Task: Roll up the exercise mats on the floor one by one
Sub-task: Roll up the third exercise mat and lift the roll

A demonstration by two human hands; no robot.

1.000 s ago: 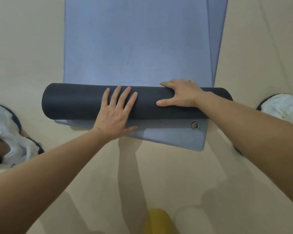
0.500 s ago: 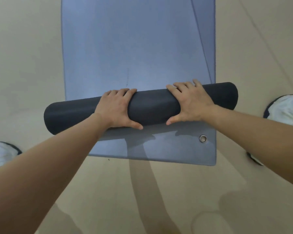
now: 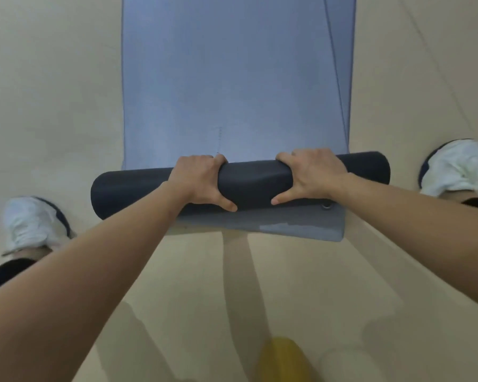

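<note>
Where the left hand [image 3: 202,180] lay flat, it and the right hand [image 3: 312,175] now clamp the dark roll [image 3: 254,183], which has advanced toward 12 o'clock along the blue mat [image 3: 232,78] on the floor [image 3: 53,78], most of it still unrolled.

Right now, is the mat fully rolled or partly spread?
Partly rolled: left hand and right hand grip the dark roll; blue mat lies flat beyond.

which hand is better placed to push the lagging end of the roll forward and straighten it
Left, probably. The dark roll lies skewed on the blue mat, its left end nearer the person. The left hand grips on that side; the right hand holds the side already ahead.
</note>
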